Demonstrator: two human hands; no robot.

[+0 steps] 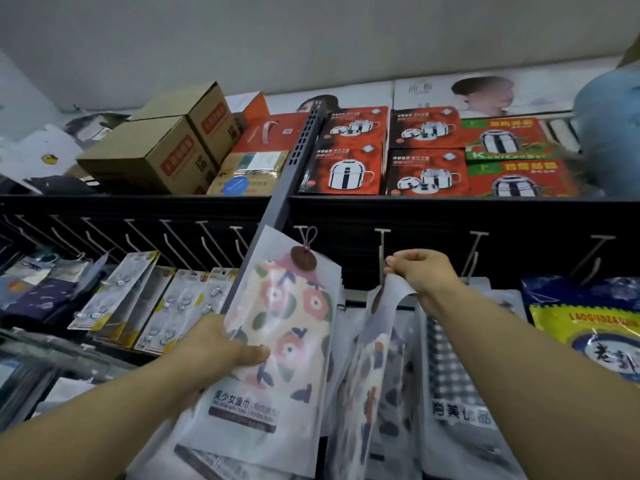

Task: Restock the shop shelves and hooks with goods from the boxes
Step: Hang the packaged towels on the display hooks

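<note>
From my feed: two bare forearms come in from the bottom edge, no sleeves showing anywhere up to the frame border. Left hand [221, 351] and right hand [420, 270] both bare, no gloves. I see no rings, watch or wristbands on the parts shown. Fingernails short and unpainted, as far as the blur lets me tell.

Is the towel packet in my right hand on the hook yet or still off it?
Cannot tell. The right hand pinches the packet's top at the hook, hiding it.

Pale plain wall [311, 36], dark top shelf [450, 202], grey slotted upright post [298, 157], dim light
</note>
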